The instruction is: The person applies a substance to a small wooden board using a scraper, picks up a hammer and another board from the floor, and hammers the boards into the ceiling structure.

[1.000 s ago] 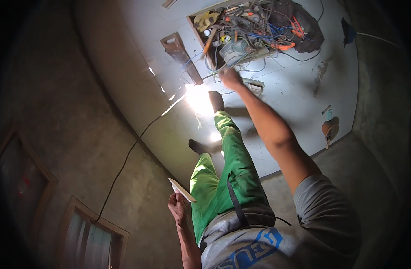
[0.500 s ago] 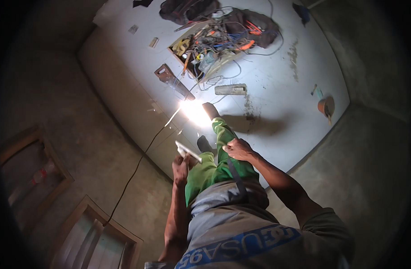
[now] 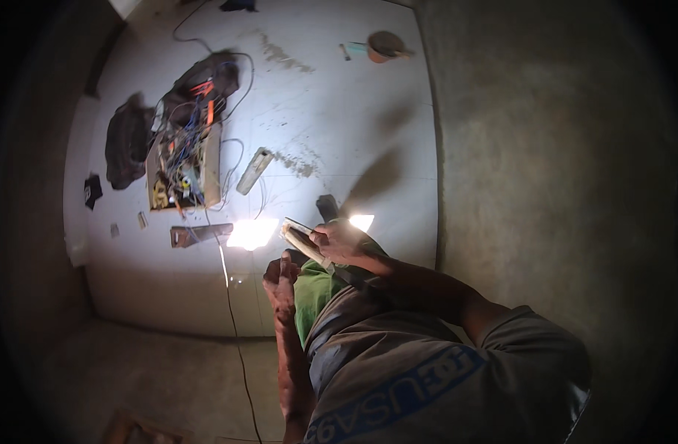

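Note:
My right hand (image 3: pixel 340 241) grips a flat, rectangular, pale tool (image 3: pixel 306 243) that looks like a plastering float, tilted in front of my waist. Its far face is hidden from me. To its left my left hand (image 3: pixel 282 277) is raised with curled fingers pressed together, apart from the tool. Whether anything small sits between those fingers cannot be made out. Below both hands are my green trousers (image 3: pixel 313 294) and a dark shoe (image 3: pixel 326 207).
A glaring lamp (image 3: pixel 251 233) lies on the pale floor, its cord (image 3: pixel 234 318) running toward me. Beside it lies a handsaw (image 3: pixel 198 234). Farther off are a long grey block (image 3: pixel 255 172), a wooden box (image 3: pixel 211 166) of tools and wires, dark bags (image 3: pixel 126 144) and a brown bucket (image 3: pixel 385 46).
The pale tool has passed from my left hand to my right, which has moved up from my thigh. My view has turned right, so the floor things appear swung to the left.

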Motion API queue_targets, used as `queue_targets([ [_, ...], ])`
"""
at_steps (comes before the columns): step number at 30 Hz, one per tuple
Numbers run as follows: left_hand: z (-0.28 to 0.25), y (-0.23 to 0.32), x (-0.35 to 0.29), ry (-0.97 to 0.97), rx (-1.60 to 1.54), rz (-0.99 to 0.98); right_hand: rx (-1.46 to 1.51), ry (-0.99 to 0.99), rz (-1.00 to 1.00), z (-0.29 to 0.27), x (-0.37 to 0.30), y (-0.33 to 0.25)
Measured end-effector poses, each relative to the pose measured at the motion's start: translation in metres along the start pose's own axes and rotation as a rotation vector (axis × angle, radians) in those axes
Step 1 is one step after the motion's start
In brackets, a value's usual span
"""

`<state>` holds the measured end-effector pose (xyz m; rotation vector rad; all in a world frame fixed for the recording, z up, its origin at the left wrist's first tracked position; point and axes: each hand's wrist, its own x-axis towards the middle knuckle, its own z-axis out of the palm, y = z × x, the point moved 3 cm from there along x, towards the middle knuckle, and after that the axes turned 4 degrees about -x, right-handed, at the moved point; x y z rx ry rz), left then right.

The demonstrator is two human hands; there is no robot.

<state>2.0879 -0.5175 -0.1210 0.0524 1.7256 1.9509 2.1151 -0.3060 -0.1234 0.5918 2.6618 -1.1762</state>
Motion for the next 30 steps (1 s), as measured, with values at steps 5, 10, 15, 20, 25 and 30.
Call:
queue_targets([
  [5,0.039,-0.004,0.015,0.005,-0.133,-0.350,1.250,-0.348,0.159,-0.025,-0.028,0.035],
  [10,0.118,0.010,0.056,-0.075,-0.002,-0.351,0.065,0.066,0.084,-0.123,-0.051,0.046],
  [15,0.284,0.022,0.120,-0.362,0.334,-0.119,0.092,0.427,-0.149,-0.259,-0.046,0.110],
  [20,0.423,0.063,0.168,-0.627,0.501,0.087,-0.120,0.413,-0.217,-0.351,0.002,0.189],
  [25,0.483,0.113,0.219,-0.710,1.102,0.246,0.072,0.286,-0.081,-0.426,0.046,0.229],
  [30,0.399,-0.010,0.322,-0.589,0.955,-0.248,-0.119,0.309,0.029,-0.525,0.103,0.266],
])
